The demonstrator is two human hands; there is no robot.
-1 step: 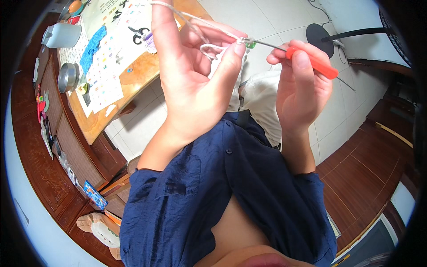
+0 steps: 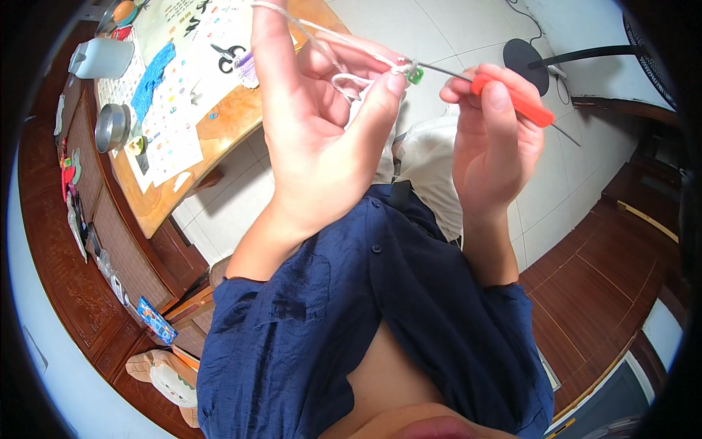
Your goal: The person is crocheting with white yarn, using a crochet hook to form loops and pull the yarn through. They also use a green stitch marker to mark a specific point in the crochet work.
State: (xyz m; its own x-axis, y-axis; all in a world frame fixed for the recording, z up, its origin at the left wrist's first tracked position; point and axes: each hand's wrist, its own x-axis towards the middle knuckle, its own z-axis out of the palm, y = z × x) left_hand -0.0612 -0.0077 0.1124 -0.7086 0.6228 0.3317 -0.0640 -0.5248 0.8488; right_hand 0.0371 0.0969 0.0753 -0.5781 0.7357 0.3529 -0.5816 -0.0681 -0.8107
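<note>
White yarn (image 2: 322,33) loops over my left hand (image 2: 322,139), whose thumb pinches a small knotted piece of white yarn work (image 2: 398,69) against the fingers. A small green clip-like item (image 2: 415,76) hangs at that piece. My right hand (image 2: 493,139) grips a hook with a red handle (image 2: 534,110); its thin metal shaft (image 2: 446,72) reaches left to the yarn work, where the tip is too small to make out. A thin dark rod (image 2: 567,134) sticks out beyond the right hand, below the handle.
A wooden table (image 2: 153,208) at upper left holds printed sheets, scissors (image 2: 227,58), blue fabric (image 2: 153,80), a metal bowl (image 2: 111,128) and a translucent jug (image 2: 99,58). A dark fan stand (image 2: 526,62) is at upper right. A wooden bench (image 2: 102,307) runs along the left.
The right hand and red-handled hook have shifted slightly left. The green item and yarn piece moved a little right and down. Otherwise the hands hold the same things.
</note>
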